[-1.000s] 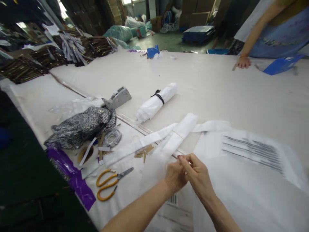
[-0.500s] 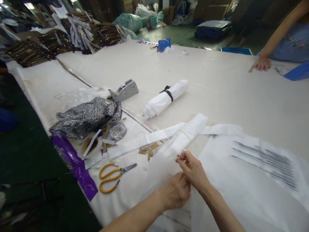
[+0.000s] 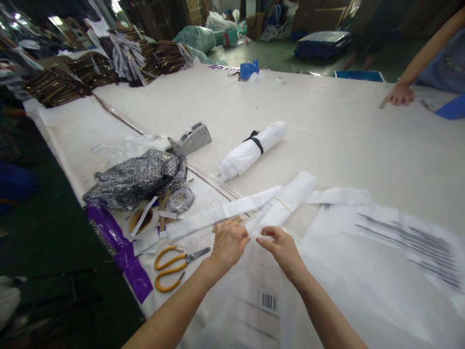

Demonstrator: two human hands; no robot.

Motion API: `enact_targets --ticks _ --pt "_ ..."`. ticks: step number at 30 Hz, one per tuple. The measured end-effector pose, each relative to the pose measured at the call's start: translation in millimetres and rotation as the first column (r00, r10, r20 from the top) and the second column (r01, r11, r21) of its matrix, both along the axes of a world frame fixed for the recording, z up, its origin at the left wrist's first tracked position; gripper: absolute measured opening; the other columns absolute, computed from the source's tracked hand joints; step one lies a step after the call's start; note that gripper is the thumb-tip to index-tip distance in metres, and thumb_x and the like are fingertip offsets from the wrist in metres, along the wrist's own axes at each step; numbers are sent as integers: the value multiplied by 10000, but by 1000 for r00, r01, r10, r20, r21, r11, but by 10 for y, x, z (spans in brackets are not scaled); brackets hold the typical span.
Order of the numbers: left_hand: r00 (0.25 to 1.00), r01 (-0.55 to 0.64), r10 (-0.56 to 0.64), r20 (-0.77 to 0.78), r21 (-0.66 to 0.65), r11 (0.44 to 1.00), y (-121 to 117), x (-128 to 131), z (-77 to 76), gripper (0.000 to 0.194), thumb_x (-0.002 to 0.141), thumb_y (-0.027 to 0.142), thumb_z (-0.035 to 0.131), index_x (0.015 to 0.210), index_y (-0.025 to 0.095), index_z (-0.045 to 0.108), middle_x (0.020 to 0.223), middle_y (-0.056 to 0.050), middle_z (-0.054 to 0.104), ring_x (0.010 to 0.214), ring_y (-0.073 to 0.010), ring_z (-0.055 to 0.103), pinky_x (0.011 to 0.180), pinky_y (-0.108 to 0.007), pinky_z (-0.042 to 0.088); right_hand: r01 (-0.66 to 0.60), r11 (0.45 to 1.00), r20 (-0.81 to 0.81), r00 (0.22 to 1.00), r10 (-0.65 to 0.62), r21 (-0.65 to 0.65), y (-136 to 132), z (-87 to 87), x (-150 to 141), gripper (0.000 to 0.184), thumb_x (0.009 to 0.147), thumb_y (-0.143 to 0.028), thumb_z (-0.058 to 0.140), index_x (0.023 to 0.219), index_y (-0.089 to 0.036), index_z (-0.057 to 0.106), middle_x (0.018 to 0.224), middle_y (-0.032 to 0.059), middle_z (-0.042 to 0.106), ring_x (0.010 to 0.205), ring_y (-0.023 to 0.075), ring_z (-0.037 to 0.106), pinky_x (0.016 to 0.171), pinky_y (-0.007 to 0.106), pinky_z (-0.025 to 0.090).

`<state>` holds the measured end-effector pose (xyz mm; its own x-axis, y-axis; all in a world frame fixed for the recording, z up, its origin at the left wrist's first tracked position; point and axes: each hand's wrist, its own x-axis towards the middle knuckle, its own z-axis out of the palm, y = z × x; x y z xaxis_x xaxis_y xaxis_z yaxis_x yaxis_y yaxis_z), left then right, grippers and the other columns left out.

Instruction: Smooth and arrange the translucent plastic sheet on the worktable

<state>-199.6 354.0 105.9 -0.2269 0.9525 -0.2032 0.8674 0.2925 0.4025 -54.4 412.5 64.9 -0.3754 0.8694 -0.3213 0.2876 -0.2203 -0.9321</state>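
While translucent plastic [image 3: 250, 286] lies beneath my fingers [image 3: 273, 231], a barcode label [image 3: 268, 301] shows nearer me; whether on or inside it, I cannot tell. The banded white roll [image 3: 292, 196] lies just beyond. My left hand [image 3: 228, 245] curls palm-down, its grip hidden; my right hand [image 3: 283, 252] arches, thumb and forefinger narrowly parted.

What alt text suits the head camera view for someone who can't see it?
A person's left hand and right hand are close together over thin white sheeting, in front of a white roll. Orange-handled scissors lie left of them; beyond are a black-tied white bundle and another person's hand.
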Motion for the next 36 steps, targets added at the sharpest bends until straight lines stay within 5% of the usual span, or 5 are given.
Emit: enact_targets --ticks 9,17,22,28,36 --pt "977 -54 50 208 13 998 -10 -47 -40 69 748 186 593 707 171 646 795 -27 607 850 -191 513 806 -370 334 47 999 -203 978 -51 -29 -100 69 -173 280 597 -430 653 648 -162 591 622 -1 565 609 130 474 601 271 365" --pt "769 -54 93 633 -81 995 19 -205 -10 162 695 267 556 628 136 625 643 4 557 674 -125 504 636 -237 367 181 965 -248 942 -225 -188 -263 86 -43 335 567 -436 714 668 -147 578 562 -33 484 452 54 299 414 216 172" --pt "725 74 -95 682 60 995 28 -227 77 103 685 240 598 699 151 646 788 -27 647 804 -147 559 793 -267 399 211 963 -257 934 -249 -166 -323 188 51 339 592 -442 722 708 -149 599 594 -23 507 464 50 315 416 205 189" --pt "851 349 -457 261 370 861 -48 -109 167 78 701 221 692 733 185 630 828 -5 673 818 -149 560 778 -325 314 179 976 -275 939 -207 -126 -383 369 231 320 602 -431 725 684 -149 597 562 -26 489 439 47 293 397 205 176" --pt "823 545 -526 -215 556 627 -280 89 214 181 839 129 461 671 158 524 677 23 582 686 -117 444 702 -340 233 208 978 -231 950 -209 -28 -499 395 376 291 629 -423 701 675 -152 607 561 -4 533 459 76 379 417 202 292"
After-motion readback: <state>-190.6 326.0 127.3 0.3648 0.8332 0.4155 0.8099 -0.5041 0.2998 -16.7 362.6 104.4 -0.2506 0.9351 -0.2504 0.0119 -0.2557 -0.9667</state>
